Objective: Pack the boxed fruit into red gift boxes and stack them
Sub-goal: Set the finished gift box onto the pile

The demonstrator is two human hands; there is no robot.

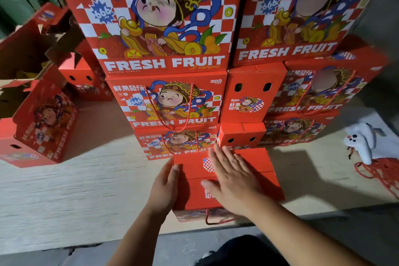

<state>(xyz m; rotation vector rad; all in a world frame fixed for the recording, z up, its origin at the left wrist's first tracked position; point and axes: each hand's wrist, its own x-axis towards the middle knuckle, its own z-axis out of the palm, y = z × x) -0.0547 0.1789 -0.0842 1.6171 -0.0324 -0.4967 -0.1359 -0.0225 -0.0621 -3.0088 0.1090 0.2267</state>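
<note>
**Both hands on closed gift box at board's near edge**

Pale wooden board carries everything; bare stretch lies left of the hands. Red gift box sits at near edge, rope handle overhanging it. Left hand flat against box's left side, fingers straight. Right hand spread flat on lid, gripping nothing. Stacked gift boxes wall off far side, touching it. Open box left, white controller right.

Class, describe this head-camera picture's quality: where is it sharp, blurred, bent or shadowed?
Head view: the wide lens bows the stacked gift boxes outward; the top box's print is sharp, the edges smear; the right hand is slightly motion-blurred on the near red box; the stack throws dark shadows on the pale board.
</note>
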